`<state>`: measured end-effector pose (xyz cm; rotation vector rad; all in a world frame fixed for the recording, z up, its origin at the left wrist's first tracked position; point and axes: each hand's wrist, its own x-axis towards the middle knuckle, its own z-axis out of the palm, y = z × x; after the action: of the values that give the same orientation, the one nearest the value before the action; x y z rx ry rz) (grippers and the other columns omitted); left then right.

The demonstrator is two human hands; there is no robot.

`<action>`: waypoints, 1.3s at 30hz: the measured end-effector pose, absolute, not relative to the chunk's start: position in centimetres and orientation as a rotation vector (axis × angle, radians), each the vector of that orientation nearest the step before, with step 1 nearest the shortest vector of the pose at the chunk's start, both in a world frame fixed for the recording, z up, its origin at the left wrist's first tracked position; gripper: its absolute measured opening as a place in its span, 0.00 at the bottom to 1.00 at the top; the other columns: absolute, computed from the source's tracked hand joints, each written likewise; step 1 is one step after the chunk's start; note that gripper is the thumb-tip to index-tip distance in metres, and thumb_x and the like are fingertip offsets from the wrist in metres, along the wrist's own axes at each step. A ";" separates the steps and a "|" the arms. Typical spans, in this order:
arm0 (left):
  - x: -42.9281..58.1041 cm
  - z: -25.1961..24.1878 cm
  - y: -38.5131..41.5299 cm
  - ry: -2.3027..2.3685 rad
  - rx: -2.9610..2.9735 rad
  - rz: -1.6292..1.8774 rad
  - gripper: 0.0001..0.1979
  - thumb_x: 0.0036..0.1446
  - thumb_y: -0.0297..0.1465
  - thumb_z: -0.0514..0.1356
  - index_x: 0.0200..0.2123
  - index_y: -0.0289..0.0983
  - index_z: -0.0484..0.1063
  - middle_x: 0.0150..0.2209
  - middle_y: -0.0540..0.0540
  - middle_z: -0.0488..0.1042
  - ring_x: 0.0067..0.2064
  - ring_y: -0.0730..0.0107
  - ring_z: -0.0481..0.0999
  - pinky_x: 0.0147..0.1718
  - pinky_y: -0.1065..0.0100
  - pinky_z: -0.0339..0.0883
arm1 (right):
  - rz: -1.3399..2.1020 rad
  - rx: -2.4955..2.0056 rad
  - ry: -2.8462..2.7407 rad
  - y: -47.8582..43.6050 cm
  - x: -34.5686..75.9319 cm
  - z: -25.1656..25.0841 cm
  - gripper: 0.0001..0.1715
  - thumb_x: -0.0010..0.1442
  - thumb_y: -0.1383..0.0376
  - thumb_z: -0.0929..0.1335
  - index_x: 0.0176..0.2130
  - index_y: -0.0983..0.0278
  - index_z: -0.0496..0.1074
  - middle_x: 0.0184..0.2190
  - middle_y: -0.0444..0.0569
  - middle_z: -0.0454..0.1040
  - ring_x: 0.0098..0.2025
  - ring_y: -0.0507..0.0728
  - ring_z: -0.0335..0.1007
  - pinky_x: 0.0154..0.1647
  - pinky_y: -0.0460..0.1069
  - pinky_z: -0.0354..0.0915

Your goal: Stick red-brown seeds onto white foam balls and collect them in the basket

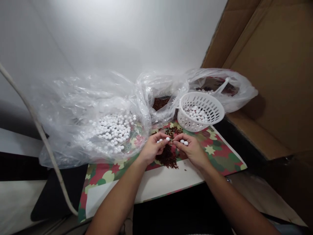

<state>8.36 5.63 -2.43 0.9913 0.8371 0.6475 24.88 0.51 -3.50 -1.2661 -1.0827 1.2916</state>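
Note:
My left hand (153,148) is closed, pinching a small white ball (168,139) between thumb and fingertips, with more white behind it against the fingers. Opposite it, my right hand (193,150) is curled around white balls (186,143). Its thumb and forefinger are pressed together near the left hand's ball; anything tiny between those tips is too small to make out. Beneath and between both hands lies a loose pile of small dark reddish-brown pieces (168,158), on a camouflage-patterned sheet (221,156) with a pale strip along its front.
At left a clear plastic bag (70,114) spreads out, holding many white balls (113,129). A middle bag (144,91) contains brown pieces (160,103). A white perforated basket (193,124) with balls stands at right, before another bag (244,88). Cardboard (274,75) rises at right; a cable (41,127) hangs left.

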 end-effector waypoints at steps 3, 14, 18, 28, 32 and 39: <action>8.3 -2.5 5.7 0.866 1.000 0.641 0.20 0.45 0.41 0.67 0.35 0.33 0.68 0.20 0.56 0.53 0.19 0.86 0.47 0.16 0.78 0.37 | 1.164 -1.275 -1.194 0.8 24.8 -3.5 0.17 0.51 0.56 0.71 0.31 0.68 0.70 0.24 0.45 0.68 0.25 0.46 0.60 0.25 0.41 0.57; 8.1 -2.7 5.8 0.905 1.061 0.664 0.20 0.44 0.41 0.67 0.34 0.32 0.71 0.17 0.57 0.52 0.18 0.86 0.47 0.17 0.77 0.36 | 1.146 -1.313 -1.246 1.2 24.3 -3.8 0.16 0.52 0.56 0.69 0.33 0.68 0.71 0.24 0.45 0.68 0.25 0.47 0.60 0.26 0.42 0.57; 8.2 -2.6 5.7 0.928 1.086 0.670 0.20 0.43 0.41 0.67 0.35 0.31 0.73 0.17 0.57 0.52 0.17 0.86 0.48 0.17 0.77 0.37 | 1.105 -1.308 -1.242 1.1 24.2 -4.0 0.16 0.52 0.56 0.70 0.31 0.68 0.70 0.24 0.45 0.68 0.25 0.47 0.60 0.27 0.42 0.58; 8.0 -2.4 5.3 0.920 1.131 0.658 0.20 0.45 0.42 0.66 0.35 0.31 0.72 0.16 0.57 0.52 0.18 0.85 0.47 0.17 0.77 0.38 | 0.976 -1.310 -1.217 0.7 23.6 -4.3 0.17 0.53 0.56 0.70 0.37 0.65 0.68 0.30 0.46 0.70 0.31 0.49 0.65 0.33 0.43 0.61; 7.9 -2.1 5.3 0.914 1.156 0.571 0.19 0.46 0.42 0.65 0.32 0.32 0.68 0.17 0.58 0.52 0.18 0.86 0.47 0.16 0.78 0.38 | 1.003 -1.241 -1.395 0.1 23.4 -4.2 0.17 0.59 0.56 0.65 0.45 0.62 0.68 0.38 0.48 0.71 0.39 0.52 0.67 0.40 0.45 0.63; 7.8 -1.6 5.6 0.913 1.173 0.593 0.19 0.52 0.45 0.59 0.38 0.35 0.64 0.23 0.52 0.65 0.19 0.84 0.54 0.14 0.79 0.39 | 1.375 -1.068 -0.752 -0.5 24.5 -5.9 0.19 0.55 0.53 0.66 0.37 0.63 0.57 0.29 0.43 0.67 0.22 0.46 0.57 0.19 0.40 0.50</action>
<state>7.77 5.61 -1.60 1.1728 0.9125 0.5933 24.52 -0.47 -5.89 -1.0675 -0.7523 1.3746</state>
